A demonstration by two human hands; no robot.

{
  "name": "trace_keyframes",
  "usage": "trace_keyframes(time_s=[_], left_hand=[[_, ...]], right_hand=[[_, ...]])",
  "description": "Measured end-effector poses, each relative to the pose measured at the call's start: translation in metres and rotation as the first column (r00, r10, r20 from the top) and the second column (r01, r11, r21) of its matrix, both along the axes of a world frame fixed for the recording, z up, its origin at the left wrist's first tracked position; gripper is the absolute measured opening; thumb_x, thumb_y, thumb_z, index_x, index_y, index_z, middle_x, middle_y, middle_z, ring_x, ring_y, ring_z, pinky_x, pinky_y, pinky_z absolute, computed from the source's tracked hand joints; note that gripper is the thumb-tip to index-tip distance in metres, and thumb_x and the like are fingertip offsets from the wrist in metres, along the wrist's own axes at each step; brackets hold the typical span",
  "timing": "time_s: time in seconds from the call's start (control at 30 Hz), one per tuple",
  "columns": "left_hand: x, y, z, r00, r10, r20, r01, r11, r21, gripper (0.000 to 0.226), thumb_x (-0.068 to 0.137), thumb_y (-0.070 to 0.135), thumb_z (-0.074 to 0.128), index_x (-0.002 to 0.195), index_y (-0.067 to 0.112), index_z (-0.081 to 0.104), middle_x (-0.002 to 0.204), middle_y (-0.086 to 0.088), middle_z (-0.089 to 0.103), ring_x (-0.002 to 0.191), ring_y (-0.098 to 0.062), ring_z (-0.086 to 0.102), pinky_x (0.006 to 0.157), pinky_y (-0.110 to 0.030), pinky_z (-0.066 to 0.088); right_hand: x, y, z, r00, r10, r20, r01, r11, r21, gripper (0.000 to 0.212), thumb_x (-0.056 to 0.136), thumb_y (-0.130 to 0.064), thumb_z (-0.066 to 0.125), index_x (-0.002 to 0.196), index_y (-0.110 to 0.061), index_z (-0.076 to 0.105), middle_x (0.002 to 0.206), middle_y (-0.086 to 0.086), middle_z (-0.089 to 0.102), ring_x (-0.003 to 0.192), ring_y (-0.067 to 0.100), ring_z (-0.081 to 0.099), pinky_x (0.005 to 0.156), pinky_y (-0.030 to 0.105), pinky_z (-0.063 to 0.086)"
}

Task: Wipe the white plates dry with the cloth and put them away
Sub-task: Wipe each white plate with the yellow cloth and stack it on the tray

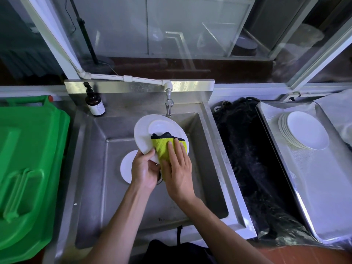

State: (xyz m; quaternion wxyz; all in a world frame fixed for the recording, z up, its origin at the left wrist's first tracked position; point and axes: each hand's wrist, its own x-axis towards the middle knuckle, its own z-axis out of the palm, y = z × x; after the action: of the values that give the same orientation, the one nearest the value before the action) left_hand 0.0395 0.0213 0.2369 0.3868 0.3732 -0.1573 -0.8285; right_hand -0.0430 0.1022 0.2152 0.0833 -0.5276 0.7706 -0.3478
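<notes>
Over the steel sink [207,149] my left hand [143,171] grips the near rim of a white plate [150,130], which is tilted up. My right hand [178,168] lies on a yellow-green cloth [162,149] with a dark edge and presses it flat against the plate's face, fingers straight. Another white plate [126,165] lies in the sink bottom, partly hidden under my left hand. A stack of several white plates [304,130] sits on the steel tray [323,197] at the right.
A tap [168,103] hangs just behind the held plate. A brown pump bottle [94,103] stands at the sink's back left corner. A green bin lid [28,168] fills the left side. Dark netting [253,159] lies between the sink and the tray.
</notes>
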Motion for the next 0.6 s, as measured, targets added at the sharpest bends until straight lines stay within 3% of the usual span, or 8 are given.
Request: trace_keyframes(time_s=[0.1, 0.23, 0.37, 0.6], left_hand=[[0.003, 0.002, 0.002, 1.000, -0.015, -0.017, 0.015, 1.000, -0.009, 0.043, 0.090, 0.007, 0.057, 0.133, 0.010, 0.062, 0.125, -0.017, 0.070, 0.108, -0.031, 0.070, 0.083, -0.036, 0.060], [0.008, 0.003, -0.003, 0.999, -0.033, -0.012, 0.033, 0.999, -0.010, 0.060, 0.088, 0.008, 0.058, 0.146, 0.002, 0.048, 0.141, -0.023, 0.059, 0.128, -0.041, 0.058, 0.110, -0.054, 0.044], [0.014, 0.002, -0.005, 0.999, -0.050, -0.010, 0.050, 0.999, -0.011, 0.057, 0.086, 0.006, 0.059, 0.143, 0.006, 0.051, 0.131, -0.017, 0.065, 0.117, -0.034, 0.064, 0.096, -0.048, 0.054], [0.026, 0.000, -0.011, 0.990, -0.142, 0.008, 0.142, 0.987, -0.078, 0.049, 0.087, 0.004, 0.056, 0.136, 0.004, 0.056, 0.126, -0.014, 0.068, 0.118, -0.033, 0.063, 0.101, -0.053, 0.048]], right_hand=[[-0.003, 0.003, -0.001, 1.000, -0.015, 0.015, 0.015, 1.000, 0.013, 0.053, 0.108, -0.025, 0.041, 0.158, -0.011, 0.031, 0.167, 0.007, 0.021, 0.157, 0.024, 0.011, 0.125, 0.043, 0.019], [-0.011, 0.001, 0.001, 0.996, -0.067, 0.054, 0.064, 0.996, 0.055, 0.053, 0.108, -0.019, 0.043, 0.157, -0.009, 0.029, 0.167, 0.010, 0.019, 0.157, 0.027, 0.010, 0.127, 0.043, 0.015], [-0.026, -0.003, 0.006, 0.983, -0.109, 0.148, 0.094, 0.990, 0.109, 0.053, 0.109, -0.017, 0.041, 0.159, -0.010, 0.025, 0.168, 0.009, 0.014, 0.157, 0.027, 0.009, 0.127, 0.041, 0.013], [-0.048, -0.013, 0.016, 0.951, -0.145, 0.272, 0.105, 0.982, 0.155, 0.053, 0.110, -0.026, 0.035, 0.161, -0.021, 0.022, 0.169, -0.002, 0.012, 0.156, 0.013, 0.010, 0.126, 0.034, 0.014]])
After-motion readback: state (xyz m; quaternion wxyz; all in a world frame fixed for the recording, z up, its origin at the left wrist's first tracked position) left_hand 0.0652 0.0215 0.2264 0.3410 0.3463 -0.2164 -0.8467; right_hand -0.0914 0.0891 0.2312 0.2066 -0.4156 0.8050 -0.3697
